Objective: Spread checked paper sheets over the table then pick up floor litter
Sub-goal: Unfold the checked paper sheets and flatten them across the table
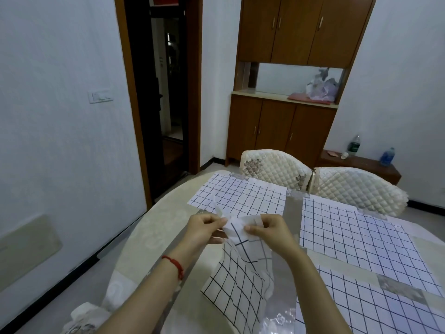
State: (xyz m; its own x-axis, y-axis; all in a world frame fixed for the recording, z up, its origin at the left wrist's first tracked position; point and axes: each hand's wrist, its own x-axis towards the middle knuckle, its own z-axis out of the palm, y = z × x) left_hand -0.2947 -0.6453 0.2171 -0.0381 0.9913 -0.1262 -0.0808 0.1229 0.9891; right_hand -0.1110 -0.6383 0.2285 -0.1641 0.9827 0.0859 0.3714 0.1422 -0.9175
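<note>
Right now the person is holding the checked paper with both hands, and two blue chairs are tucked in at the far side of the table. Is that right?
Nearly. The head view shows both the left hand and right hand pinching the checked paper, but the two chairs behind the table are cream-white, quilted, not blue.

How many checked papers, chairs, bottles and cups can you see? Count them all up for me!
Checked paper sheets: 4, three flat on the table and one pinched by the left hand and right hand
Chairs: 2
Bottles: 2
Cups: 1
Total: 9

Crumpled checked sheet (pixel 240 268) above table (pixel 144 237), three sheets (pixel 356 235) flat.
</note>
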